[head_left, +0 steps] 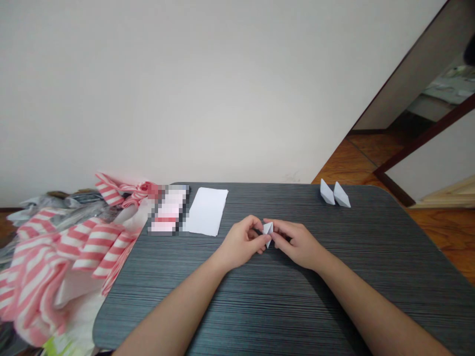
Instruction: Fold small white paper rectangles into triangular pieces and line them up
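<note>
Over the middle of the dark table, a small folded white paper piece [268, 229] is held between both hands. My left hand [245, 241] pinches its left side between thumb and fingers. From the right, my right hand [297, 241] grips the other side, also with thumb and fingers closed. Parts of the paper are hidden behind the fingertips. Two finished-looking folded paper boats, a left one [327, 193] and a right one [342, 195], stand side by side near the far right of the table.
A stack of white paper sheets [208, 211] lies at the back left of the dark table [222, 306], beside a blurred-out phone-like object [168, 210]. Red-and-white striped cloth [92, 242] is heaped off the left edge. A pale wall [222, 99] rises behind the table.
</note>
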